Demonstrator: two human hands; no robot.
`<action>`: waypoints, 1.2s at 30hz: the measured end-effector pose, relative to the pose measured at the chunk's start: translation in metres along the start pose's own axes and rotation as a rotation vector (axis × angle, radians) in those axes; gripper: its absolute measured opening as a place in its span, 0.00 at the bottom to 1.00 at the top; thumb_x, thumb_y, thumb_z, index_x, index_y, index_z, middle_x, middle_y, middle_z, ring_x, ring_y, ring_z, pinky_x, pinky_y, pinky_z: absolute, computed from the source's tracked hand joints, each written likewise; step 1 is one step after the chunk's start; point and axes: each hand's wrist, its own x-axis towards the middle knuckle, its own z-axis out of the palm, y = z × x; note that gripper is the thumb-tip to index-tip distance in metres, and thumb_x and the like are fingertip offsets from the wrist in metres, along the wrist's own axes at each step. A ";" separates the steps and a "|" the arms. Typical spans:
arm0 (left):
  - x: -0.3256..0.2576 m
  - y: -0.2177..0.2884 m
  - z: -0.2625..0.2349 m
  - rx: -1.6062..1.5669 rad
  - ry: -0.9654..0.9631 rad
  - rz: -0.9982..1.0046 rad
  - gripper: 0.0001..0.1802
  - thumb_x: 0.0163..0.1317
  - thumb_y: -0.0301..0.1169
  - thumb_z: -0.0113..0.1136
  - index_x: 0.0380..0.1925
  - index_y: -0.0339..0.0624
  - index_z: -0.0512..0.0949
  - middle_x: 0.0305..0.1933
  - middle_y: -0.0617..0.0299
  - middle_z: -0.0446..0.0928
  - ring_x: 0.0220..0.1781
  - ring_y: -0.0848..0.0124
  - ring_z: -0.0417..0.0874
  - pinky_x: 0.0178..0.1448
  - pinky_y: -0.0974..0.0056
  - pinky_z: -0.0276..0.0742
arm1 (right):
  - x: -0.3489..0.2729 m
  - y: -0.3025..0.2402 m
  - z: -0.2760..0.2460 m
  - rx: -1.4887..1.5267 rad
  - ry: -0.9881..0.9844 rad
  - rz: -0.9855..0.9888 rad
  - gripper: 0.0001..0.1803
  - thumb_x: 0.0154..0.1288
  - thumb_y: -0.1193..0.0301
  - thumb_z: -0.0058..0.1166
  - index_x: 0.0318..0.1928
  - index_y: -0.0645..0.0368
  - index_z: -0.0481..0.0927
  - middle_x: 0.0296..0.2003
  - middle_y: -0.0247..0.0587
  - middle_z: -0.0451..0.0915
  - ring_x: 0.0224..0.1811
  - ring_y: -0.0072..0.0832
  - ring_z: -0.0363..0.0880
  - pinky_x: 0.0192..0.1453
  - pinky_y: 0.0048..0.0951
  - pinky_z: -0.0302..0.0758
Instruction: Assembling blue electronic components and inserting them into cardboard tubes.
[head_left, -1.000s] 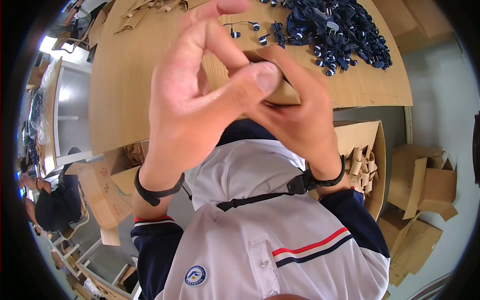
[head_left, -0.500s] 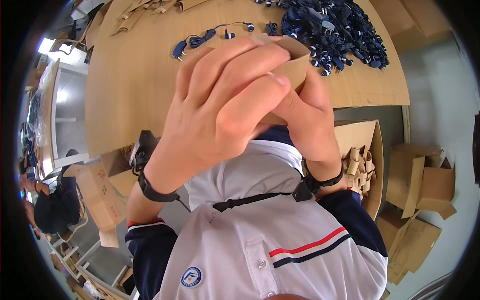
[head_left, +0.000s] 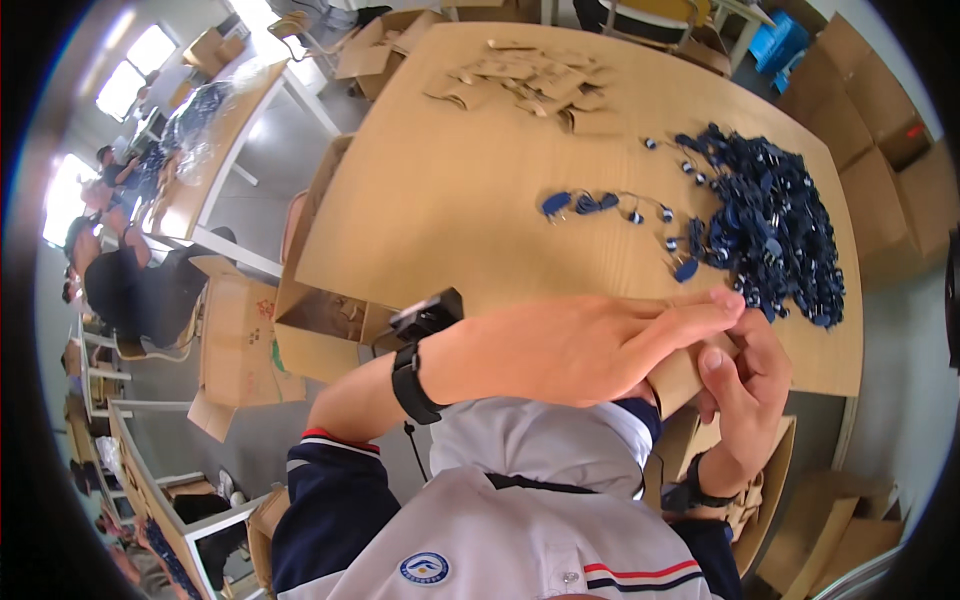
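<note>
Near the table's front right edge, both my hands are closed on a small brown cardboard sleeve (head_left: 678, 382). My left hand (head_left: 575, 345) lies across its top, the fingers reaching toward my right hand. My right hand (head_left: 748, 385) grips the sleeve's right side, thumb in front. Fingers cover much of the sleeve, so its inside is hidden. Just beyond my hands lies a big heap of dark blue earphones (head_left: 785, 225) with coiled cords. One separate pair of earphones (head_left: 597, 203) with a pronged plug rests left of the heap.
Several flat cardboard sleeves (head_left: 540, 80) are scattered on the far part of the wooden table (head_left: 430, 200). A carton (head_left: 780, 470) holding cardboard pieces stands below my right arm. Left of the table is an open carton (head_left: 320, 330). More cartons (head_left: 870, 150) are stacked at the right wall.
My hands and the sleeve have moved lower and to the right in the view, as the view itself has shifted. More of the table's far side shows now. The sleeve stays between both hands.
</note>
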 end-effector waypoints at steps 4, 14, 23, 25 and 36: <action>0.004 0.001 -0.005 -0.268 0.028 -0.130 0.41 0.51 0.28 0.70 0.66 0.42 0.62 0.70 0.53 0.65 0.63 0.56 0.75 0.49 0.61 0.79 | -0.005 0.017 0.014 -0.021 0.187 -0.194 0.07 0.61 0.81 0.59 0.40 0.67 0.77 0.26 0.35 0.80 0.16 0.14 0.71 0.17 0.15 0.64; 0.026 0.025 -0.004 -0.541 0.185 -0.517 0.07 0.67 0.27 0.57 0.43 0.39 0.80 0.29 0.59 0.82 0.29 0.74 0.85 0.35 0.71 0.79 | 0.010 0.016 0.000 -0.913 0.275 -1.041 0.15 0.50 0.81 0.67 0.41 0.57 0.85 0.32 0.45 0.84 0.24 0.30 0.78 0.27 0.23 0.72; 0.023 0.015 0.036 -0.125 0.667 -0.282 0.09 0.66 0.19 0.54 0.44 0.31 0.81 0.40 0.55 0.84 0.34 0.75 0.85 0.39 0.73 0.80 | 0.018 0.022 0.048 -0.156 0.473 -0.631 0.09 0.61 0.82 0.60 0.43 0.70 0.80 0.35 0.46 0.83 0.27 0.19 0.80 0.26 0.15 0.74; 0.021 0.015 0.044 -0.008 0.730 -0.243 0.09 0.66 0.18 0.54 0.44 0.30 0.81 0.41 0.54 0.84 0.34 0.74 0.85 0.38 0.72 0.80 | 0.023 0.027 0.053 -0.055 0.470 -0.635 0.06 0.65 0.81 0.56 0.42 0.70 0.79 0.29 0.44 0.82 0.22 0.16 0.76 0.23 0.14 0.70; 0.004 0.038 0.062 -1.004 0.514 -0.666 0.14 0.71 0.27 0.49 0.43 0.25 0.79 0.37 0.52 0.81 0.28 0.66 0.86 0.33 0.68 0.84 | 0.015 0.055 0.010 -0.423 0.047 -0.646 0.22 0.39 0.82 0.62 0.42 0.60 0.82 0.32 0.40 0.83 0.35 0.45 0.80 0.40 0.34 0.76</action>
